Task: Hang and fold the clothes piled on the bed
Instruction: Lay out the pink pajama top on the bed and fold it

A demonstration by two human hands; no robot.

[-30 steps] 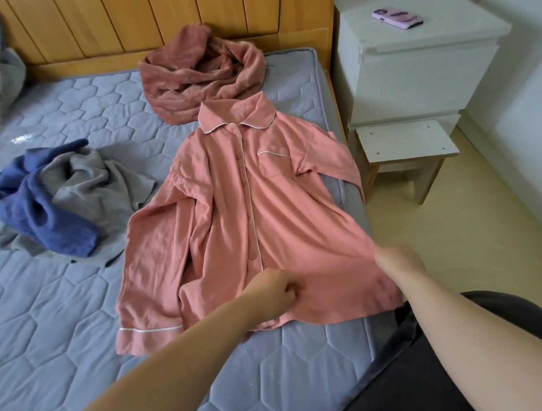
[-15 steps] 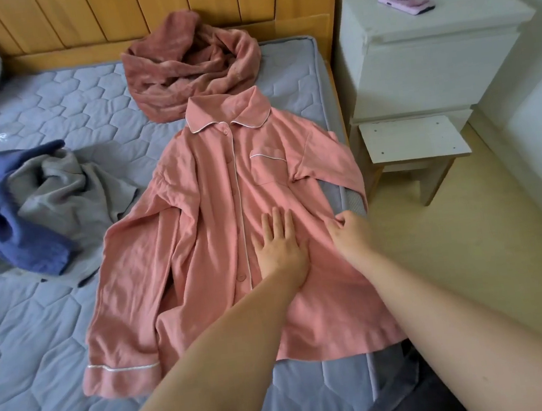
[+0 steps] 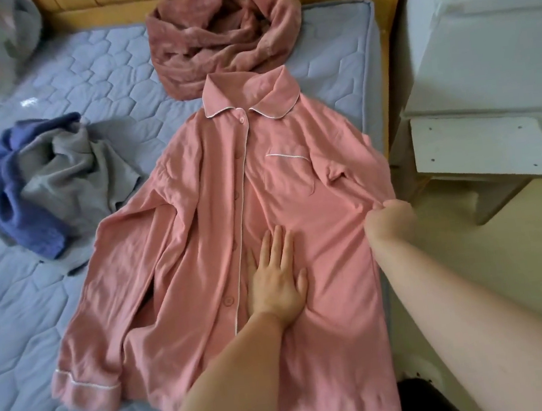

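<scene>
Since half a second ago the right hand [image 3: 391, 222] has slid out from the shirt's middle to its right edge, where it now pinches the fabric, while the left hand [image 3: 276, 280] stays flat, fingers straight, pressing the front. The pink pyjama shirt [image 3: 206, 246] lies buttoned and face up across the centre of the bed [image 3: 22, 318]. A pink towel [image 3: 219, 32] is bunched at the top centre, and blue and grey clothes [image 3: 41, 184] sit crumpled at the left.
</scene>
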